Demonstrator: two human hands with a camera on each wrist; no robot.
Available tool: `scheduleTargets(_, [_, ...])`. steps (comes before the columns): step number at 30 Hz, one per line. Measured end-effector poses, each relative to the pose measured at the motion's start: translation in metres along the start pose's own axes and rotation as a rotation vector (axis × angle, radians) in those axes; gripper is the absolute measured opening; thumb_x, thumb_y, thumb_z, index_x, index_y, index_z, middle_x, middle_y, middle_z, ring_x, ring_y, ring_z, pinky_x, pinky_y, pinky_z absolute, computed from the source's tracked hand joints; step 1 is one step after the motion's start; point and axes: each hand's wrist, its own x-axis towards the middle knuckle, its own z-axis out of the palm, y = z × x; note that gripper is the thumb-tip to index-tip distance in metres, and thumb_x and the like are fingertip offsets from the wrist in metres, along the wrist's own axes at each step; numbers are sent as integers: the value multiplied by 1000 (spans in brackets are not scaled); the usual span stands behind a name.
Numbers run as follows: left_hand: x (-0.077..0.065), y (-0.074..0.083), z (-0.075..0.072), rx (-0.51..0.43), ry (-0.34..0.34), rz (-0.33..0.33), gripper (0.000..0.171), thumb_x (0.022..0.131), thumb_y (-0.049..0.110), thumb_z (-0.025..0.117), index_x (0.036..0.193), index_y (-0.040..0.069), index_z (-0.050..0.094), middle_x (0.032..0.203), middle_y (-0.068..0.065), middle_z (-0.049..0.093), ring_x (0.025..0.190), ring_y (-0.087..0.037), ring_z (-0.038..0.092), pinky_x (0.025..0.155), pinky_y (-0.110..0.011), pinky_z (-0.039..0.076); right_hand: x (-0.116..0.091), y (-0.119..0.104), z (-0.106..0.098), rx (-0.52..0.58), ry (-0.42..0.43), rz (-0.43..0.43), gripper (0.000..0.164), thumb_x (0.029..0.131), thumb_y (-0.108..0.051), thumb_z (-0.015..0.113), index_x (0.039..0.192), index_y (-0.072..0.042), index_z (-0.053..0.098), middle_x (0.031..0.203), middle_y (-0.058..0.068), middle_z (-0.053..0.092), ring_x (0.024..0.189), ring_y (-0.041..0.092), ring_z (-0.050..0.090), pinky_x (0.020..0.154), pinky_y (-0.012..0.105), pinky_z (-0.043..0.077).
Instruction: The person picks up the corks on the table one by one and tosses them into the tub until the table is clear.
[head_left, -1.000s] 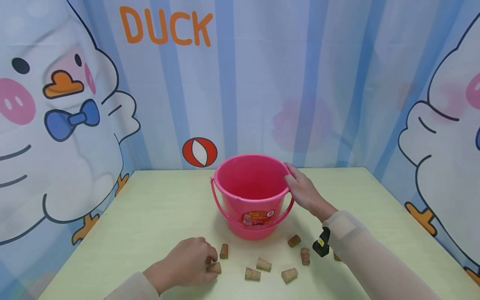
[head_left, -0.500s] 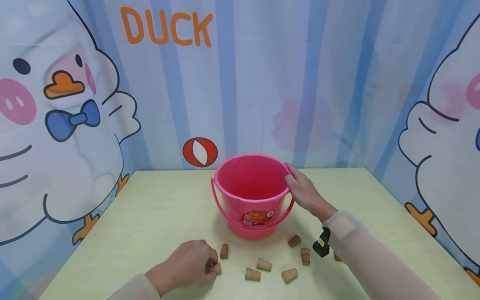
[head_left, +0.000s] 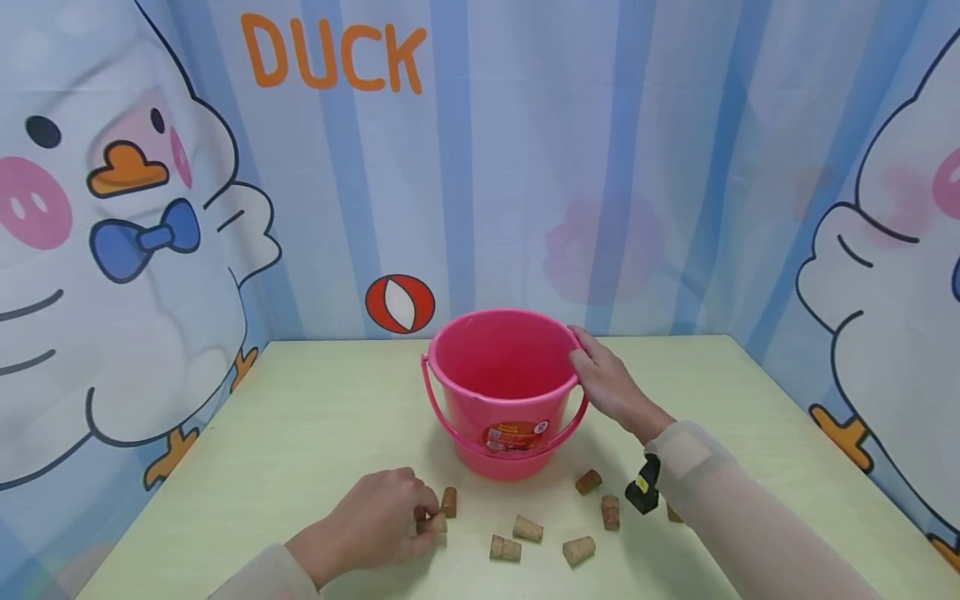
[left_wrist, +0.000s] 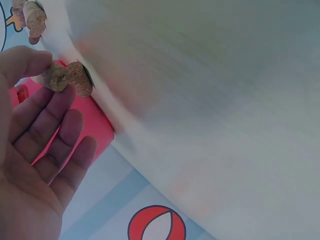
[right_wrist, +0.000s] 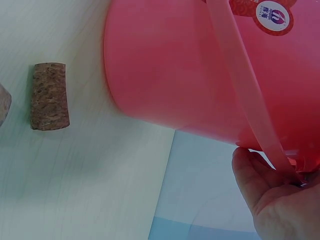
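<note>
My left hand (head_left: 378,521) pinches a cork (left_wrist: 58,79) between thumb and fingertips, just over the table in front of the bucket. A darker cork (head_left: 449,502) stands right beside the held one. The pink bucket (head_left: 506,417) is upright on the table, its handle (right_wrist: 245,85) hanging down across the front. At the bucket's right rim, my right hand (head_left: 611,379) grips the edge with the thumb on the near side; some of its fingers are hidden behind the wall. What lies on the bucket's bottom cannot be seen.
Several loose corks lie in front of the bucket, among them a pale cork (head_left: 579,551) and a brown cork (head_left: 588,482). One more is partly covered by the right sleeve (head_left: 738,500). A printed curtain (head_left: 525,167) rises behind the pale table (head_left: 337,400).
The left hand has lifted the cork slightly from where it lay, moving it a little up and to the right. The right hand and the bucket have stayed in place.
</note>
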Motion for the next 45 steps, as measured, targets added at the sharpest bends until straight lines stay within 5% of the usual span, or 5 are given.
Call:
scheduleTargets(25, [9, 5, -20, -127, 33, -88, 13, 83, 23, 85, 95, 21, 80, 81, 19, 66, 78, -8, 57, 68, -19, 53, -3, -1, 1, 12, -4, 10, 61, 106, -23, 45, 162, -13, 25, 148, 16, 50, 127, 38, 54, 95, 48, 57])
scheduleTargets(45, [18, 7, -30, -96, 268, -2, 17, 79, 20, 89, 88, 23, 74, 81, 16, 67, 81, -3, 55, 70, -20, 55, -5, 0, 1, -3, 0, -6, 62, 106, -25, 43, 163, -12, 23, 151, 16, 49, 130, 38, 53, 97, 50, 56])
